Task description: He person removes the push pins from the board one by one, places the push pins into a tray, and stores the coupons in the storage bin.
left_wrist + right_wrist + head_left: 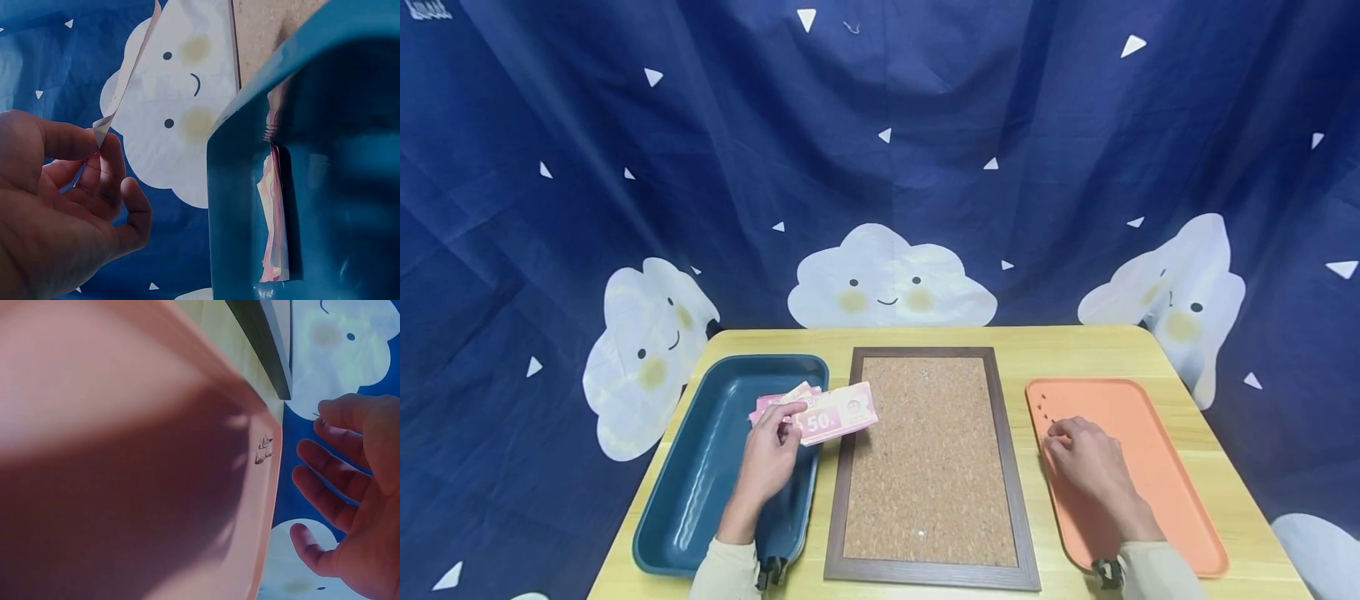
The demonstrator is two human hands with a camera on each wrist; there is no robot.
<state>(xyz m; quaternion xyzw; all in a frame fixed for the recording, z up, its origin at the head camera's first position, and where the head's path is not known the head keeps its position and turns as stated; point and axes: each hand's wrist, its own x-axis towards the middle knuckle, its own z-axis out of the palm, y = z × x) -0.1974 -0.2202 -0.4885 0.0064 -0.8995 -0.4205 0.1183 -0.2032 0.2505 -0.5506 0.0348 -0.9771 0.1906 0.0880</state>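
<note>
In the head view my left hand (767,454) pinches a pink-and-white paper coupon (838,414) printed with 50. The coupon is over the blue basin's right rim and the board's left edge. More pink coupons (274,219) lie in the basin in the left wrist view, below and apart from the held one. My right hand (1090,458) is above the left part of the orange tray (1157,450). Its thumb and index fingertip pinch a tiny thumbtack (317,415), of which only a thin point shows. Several other thumbtacks (263,450) lie near the tray's edge.
A brown-framed cork board (932,458) lies on the wooden table (1015,350) between the deep blue basin (681,500) and the tray. Small pale spots on the cork are too small to identify. A dark blue curtain (880,183) with clouds hangs behind the table.
</note>
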